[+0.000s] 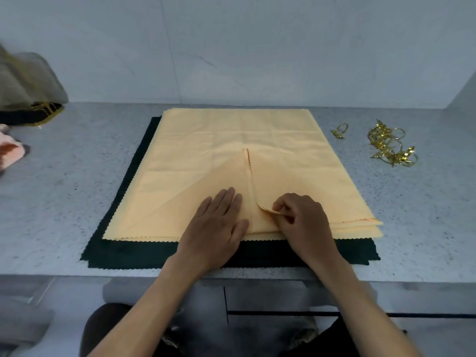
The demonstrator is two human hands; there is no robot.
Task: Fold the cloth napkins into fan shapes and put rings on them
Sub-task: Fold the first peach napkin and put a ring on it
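Note:
A stack of pale orange napkins [231, 140] lies flat on dark green cloths [134, 251] on the counter. The top napkin's near part is folded up into a triangle with its tip near the middle [246, 150]. My left hand [219, 222] presses flat on that fold, fingers straight. Just to its right, my right hand [301, 217] pinches a lifted edge of the top napkin near the front. A single gold ring [340, 131] lies to the right of the stack, and a pile of several gold rings [391, 145] lies further right.
The speckled grey counter [64, 197] meets a wall at the back and right. At the far left sit a grey cloth bundle with gold trim [25, 83] and a pink cloth [10, 150]. The counter's front edge runs just below the dark cloths.

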